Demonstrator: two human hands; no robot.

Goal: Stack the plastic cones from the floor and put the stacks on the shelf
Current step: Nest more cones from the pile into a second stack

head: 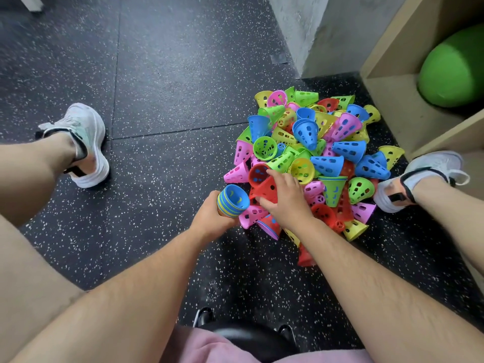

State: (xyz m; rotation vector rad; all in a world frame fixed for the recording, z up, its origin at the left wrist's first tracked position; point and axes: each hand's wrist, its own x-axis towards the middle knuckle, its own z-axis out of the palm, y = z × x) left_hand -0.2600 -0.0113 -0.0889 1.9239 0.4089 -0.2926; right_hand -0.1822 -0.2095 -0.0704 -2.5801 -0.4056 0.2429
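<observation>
Left hand (209, 214) round cone stack (232, 201), right hand (284, 201) on red cone (267, 188)

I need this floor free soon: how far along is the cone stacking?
Early. Done: a short nested stack sits in the left hand. In hand: the right hand grips a red cone. Left: most cones lie loose in the pile, and the visible shelf holds only a green ball, no stack.

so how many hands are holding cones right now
2. The left hand grips the multicoloured stack just left of the pile. The right hand grips a red cone at the pile's near edge.
</observation>
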